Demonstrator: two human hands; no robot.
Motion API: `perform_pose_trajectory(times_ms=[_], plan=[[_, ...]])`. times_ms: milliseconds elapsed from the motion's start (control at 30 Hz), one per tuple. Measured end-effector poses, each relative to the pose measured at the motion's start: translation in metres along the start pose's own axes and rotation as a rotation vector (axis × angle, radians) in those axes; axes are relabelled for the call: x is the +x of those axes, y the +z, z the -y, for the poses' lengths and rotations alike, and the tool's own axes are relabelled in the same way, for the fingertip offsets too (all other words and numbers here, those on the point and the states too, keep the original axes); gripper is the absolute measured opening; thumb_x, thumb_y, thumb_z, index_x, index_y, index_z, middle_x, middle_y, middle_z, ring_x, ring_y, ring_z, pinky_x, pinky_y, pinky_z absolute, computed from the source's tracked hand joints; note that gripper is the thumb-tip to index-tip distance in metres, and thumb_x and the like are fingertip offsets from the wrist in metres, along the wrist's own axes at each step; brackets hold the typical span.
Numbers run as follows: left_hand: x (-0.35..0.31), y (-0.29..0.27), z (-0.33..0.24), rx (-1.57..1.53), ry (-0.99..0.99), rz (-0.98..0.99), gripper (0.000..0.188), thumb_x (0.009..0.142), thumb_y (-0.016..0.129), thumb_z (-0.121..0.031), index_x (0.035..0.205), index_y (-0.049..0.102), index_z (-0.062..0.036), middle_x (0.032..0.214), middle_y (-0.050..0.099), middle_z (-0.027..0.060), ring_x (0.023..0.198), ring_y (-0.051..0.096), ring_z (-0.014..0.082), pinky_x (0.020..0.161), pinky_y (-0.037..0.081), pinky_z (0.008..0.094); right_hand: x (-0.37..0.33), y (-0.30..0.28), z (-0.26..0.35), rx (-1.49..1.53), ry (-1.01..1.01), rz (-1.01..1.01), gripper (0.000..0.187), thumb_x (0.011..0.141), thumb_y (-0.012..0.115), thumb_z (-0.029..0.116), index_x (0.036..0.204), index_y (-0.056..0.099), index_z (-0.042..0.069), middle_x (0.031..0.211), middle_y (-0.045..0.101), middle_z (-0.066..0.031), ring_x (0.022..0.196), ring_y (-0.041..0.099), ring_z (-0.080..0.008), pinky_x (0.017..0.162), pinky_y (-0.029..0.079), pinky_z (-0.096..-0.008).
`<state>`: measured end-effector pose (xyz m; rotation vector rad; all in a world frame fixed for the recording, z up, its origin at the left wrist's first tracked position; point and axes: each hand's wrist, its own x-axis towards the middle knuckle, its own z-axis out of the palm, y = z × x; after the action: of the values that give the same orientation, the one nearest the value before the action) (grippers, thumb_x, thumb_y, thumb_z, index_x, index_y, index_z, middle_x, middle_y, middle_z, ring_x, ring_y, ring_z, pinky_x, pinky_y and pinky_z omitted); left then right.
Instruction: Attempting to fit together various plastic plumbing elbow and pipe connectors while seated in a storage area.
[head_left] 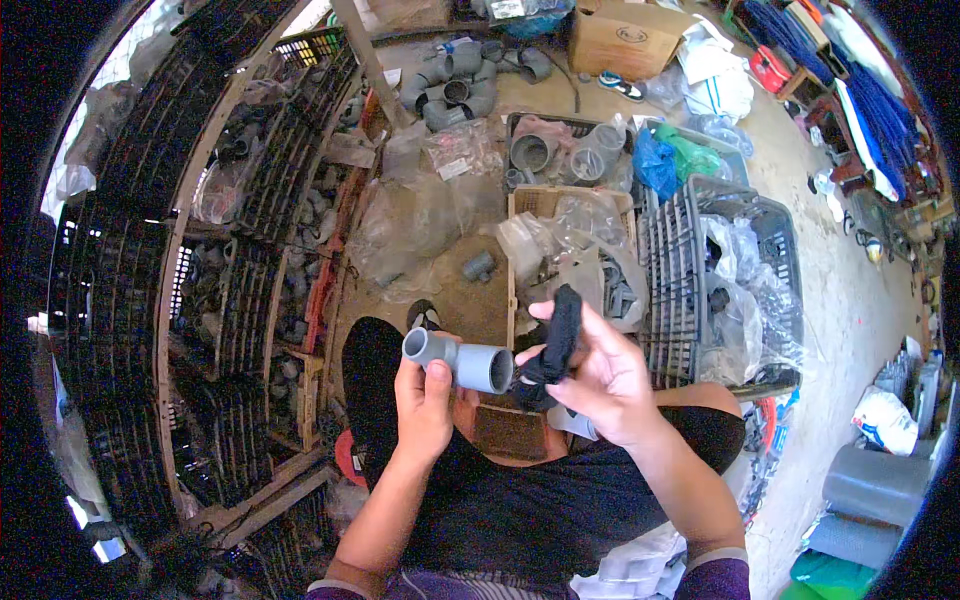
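A grey plastic pipe fitting (pixel 470 366) is held in front of my lap by my left hand (pixel 426 408). Its thumb lies against the near side, with the other fingers mostly hidden behind. Two round open ends show, one at the left and one facing right. Just beyond the right end, my right hand (pixel 618 385) grips a bunched black cloth (pixel 562 340) between thumb and fingers. Whether the cloth touches the fitting's rim I cannot tell. Another small grey fitting (pixel 480 267) lies on the floor ahead.
Shelves of black crates (pixel 215 290) line the left side. Ahead stand a tan crate (pixel 572 200) with bagged fittings and a grey crate (pixel 672 285) with clear bags. Large grey fittings (pixel 456 92) and a cardboard box (pixel 628 38) sit farther back. Grey rolls (pixel 872 487) lie at right.
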<state>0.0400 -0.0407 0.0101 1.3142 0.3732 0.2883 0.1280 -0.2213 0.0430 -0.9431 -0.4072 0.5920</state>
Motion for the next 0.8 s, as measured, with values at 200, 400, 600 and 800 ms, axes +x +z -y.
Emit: perform_pose_trajectory(times_ms=[200,400,600,800], plan=[[-0.006,0.019,-0.003,0.066,0.110,-0.018,0.040,0.094,0.053,-0.038,0.109,0.049,-0.0012,0.093,0.055,0.0085,0.069,0.057,0.0140,0.057,0.048,0.0256,0.001,-0.011,-0.020,-0.214,-0.011,-0.127,0.079,0.075,0.067,-0.013,0.142,0.028,-0.002,0.141,0.038,-0.0148,0.121,0.048,-0.0214,0.100,0.042,-0.0354],[-0.016,0.017,0.000,0.389,0.260,0.022,0.040,0.090,0.059,-0.025,0.117,0.048,0.0014,0.104,0.053,0.0081,0.087,0.053,0.0161,0.079,0.044,0.0282,-0.006,-0.010,-0.024,-0.296,0.263,-0.089,0.062,0.078,0.067,-0.008,0.134,0.039,-0.003,0.113,0.058,-0.0085,0.097,0.058,-0.0140,0.083,0.048,-0.0272],[-0.019,0.015,0.004,0.535,0.298,0.061,0.041,0.083,0.068,-0.018,0.115,0.050,0.0019,0.096,0.060,0.0122,0.085,0.060,0.0177,0.076,0.049,0.0293,-0.004,-0.016,-0.034,-0.760,0.217,-0.150,0.053,0.074,0.068,0.004,0.123,0.048,0.002,0.082,0.061,-0.0117,0.070,0.060,-0.0176,0.064,0.047,-0.0322],[-0.021,0.014,0.011,0.659,0.501,0.016,0.043,0.075,0.074,-0.012,0.110,0.052,0.0017,0.091,0.062,0.0122,0.080,0.062,0.0189,0.073,0.050,0.0295,0.003,-0.010,-0.006,-1.171,0.035,-0.342,0.043,0.074,0.066,0.007,0.115,0.052,0.006,0.087,0.066,-0.0217,0.076,0.065,-0.0380,0.070,0.051,-0.0455]])
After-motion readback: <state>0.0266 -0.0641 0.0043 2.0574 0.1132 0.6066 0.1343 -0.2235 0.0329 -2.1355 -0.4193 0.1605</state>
